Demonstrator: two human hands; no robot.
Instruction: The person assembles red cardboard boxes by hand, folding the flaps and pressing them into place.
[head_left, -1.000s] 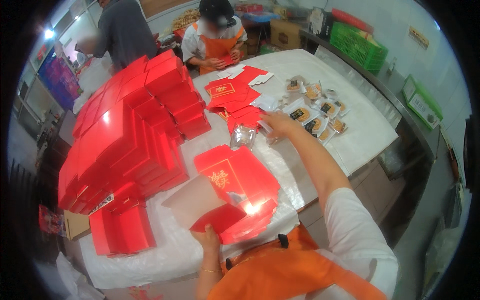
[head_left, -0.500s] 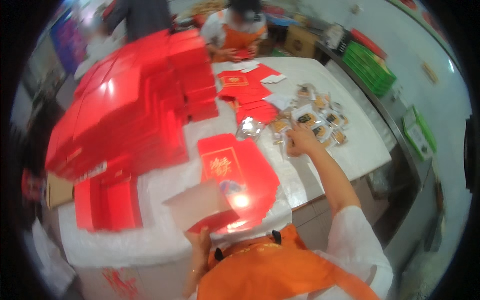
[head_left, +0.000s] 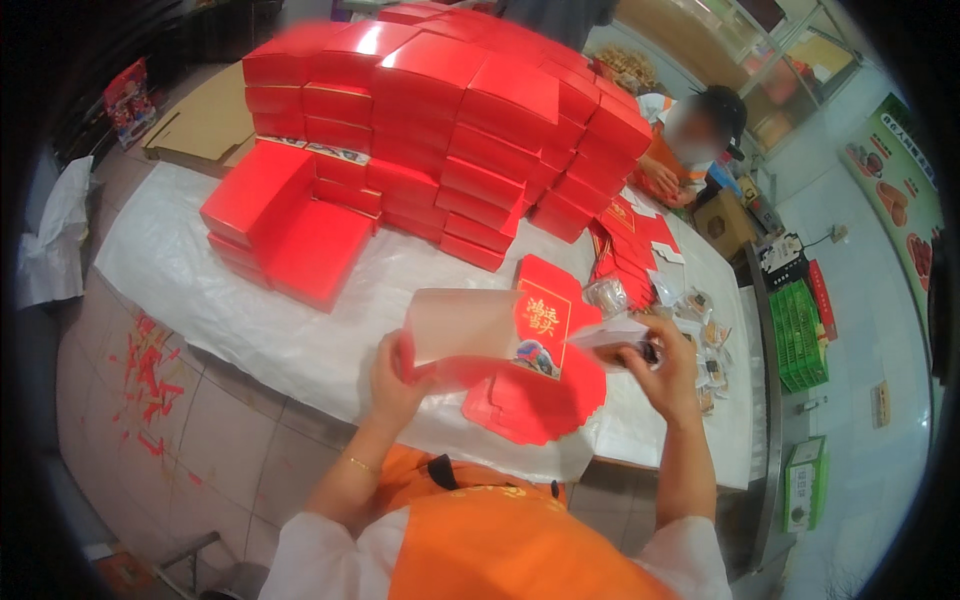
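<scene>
My left hand [head_left: 397, 385] is closed round the near left side of a red cardboard box [head_left: 465, 370], partly folded, with a pale inner panel facing up. It is held just above a stack of flat red box blanks [head_left: 545, 405], printed in gold. Opposite it, my right hand [head_left: 668, 368] pinches a small clear-and-white packet [head_left: 612, 338] with something dark in it, close to the box's right side. Several similar wrapped packets [head_left: 714, 372] lie beyond my right hand, their contents golden brown. A silvery clear-wrapped item [head_left: 606, 297] rests behind the blanks.
A tall wall of finished red boxes [head_left: 420, 110] fills the back of the white-covered table [head_left: 160, 245]. More red blanks [head_left: 632, 250] lie at the back right, near a co-worker [head_left: 690, 140] in orange. Green crates [head_left: 798, 335] stand on the right. Red scraps [head_left: 150, 385] litter the floor.
My right hand has left the packet pile and come back toward the box with a packet. The left hand has raised the box over the blanks. The view has swung right.
</scene>
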